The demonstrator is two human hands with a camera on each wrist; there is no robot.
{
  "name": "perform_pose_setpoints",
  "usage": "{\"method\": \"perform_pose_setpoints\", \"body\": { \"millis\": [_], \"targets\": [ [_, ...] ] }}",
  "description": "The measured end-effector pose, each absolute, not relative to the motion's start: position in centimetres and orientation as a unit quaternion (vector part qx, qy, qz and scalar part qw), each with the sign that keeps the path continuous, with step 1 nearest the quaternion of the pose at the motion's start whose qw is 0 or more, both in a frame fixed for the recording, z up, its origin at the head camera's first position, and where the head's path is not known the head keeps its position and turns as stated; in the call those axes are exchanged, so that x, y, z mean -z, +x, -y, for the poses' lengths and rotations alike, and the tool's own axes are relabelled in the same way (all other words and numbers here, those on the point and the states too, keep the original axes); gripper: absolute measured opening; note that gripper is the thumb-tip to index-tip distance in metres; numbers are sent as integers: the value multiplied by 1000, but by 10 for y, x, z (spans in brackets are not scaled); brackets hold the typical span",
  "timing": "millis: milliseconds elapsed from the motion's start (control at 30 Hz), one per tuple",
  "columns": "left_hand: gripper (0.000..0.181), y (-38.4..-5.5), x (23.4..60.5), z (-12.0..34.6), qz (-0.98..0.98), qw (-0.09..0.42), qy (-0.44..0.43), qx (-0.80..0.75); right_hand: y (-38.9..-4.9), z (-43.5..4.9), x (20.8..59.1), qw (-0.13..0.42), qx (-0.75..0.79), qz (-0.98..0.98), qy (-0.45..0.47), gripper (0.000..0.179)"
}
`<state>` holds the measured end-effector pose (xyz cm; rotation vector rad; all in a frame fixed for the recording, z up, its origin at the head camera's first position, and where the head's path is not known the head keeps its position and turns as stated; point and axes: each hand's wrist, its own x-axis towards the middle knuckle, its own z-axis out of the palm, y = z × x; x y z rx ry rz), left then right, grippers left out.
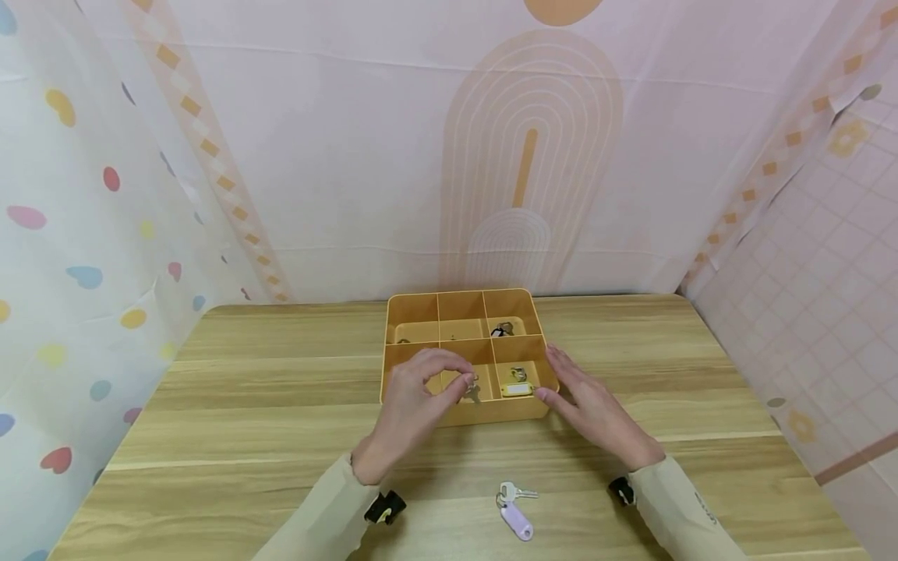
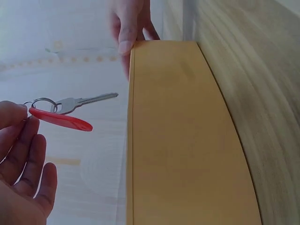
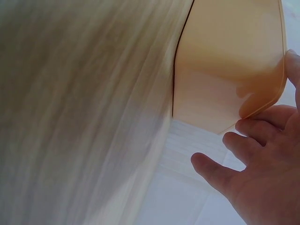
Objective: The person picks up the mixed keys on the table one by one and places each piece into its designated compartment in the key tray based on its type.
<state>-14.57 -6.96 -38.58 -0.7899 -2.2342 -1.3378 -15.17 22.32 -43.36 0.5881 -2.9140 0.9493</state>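
My left hand (image 1: 408, 399) pinches a metal key ring (image 2: 44, 104) between thumb and index finger. From the ring hang a silver key (image 2: 70, 104) and a red key tag (image 2: 61, 120); in the left wrist view both stay outside the wall, above its rim. In the head view the hand is over the front row of the yellow-orange divided box (image 1: 491, 411). My right hand (image 1: 596, 409) rests with extended fingers against the box's front right corner, thumb at the front rim. A yellow key tag (image 1: 517, 389) with keys lies in the front right compartment.
A silver key (image 1: 515, 492) with a lilac key tag (image 1: 517, 520) lies on the wooden table (image 1: 266, 405) in front of the box. The back right compartment holds a bunch of keys (image 1: 503, 329). A patterned curtain (image 1: 351, 171) hangs behind the table.
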Motion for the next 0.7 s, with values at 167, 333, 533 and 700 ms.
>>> {"method": "perform_pose_setpoints", "body": {
  "millis": [167,333,533,700],
  "targets": [
    [10,-154,389,67,808,216,-274,475,-151,-223,433,9,-306,933,188,79],
    [9,-161,391,64,810,213,-268,477,-152,-223,433,9,-305,934,188,79],
    [7,-170,396,61,813,198,-268,477,-152,-223,433,12,-307,933,189,79],
    [5,-176,402,58,836,190,-269,438,-152,-223,433,14,-306,932,193,78]
  ]
}}
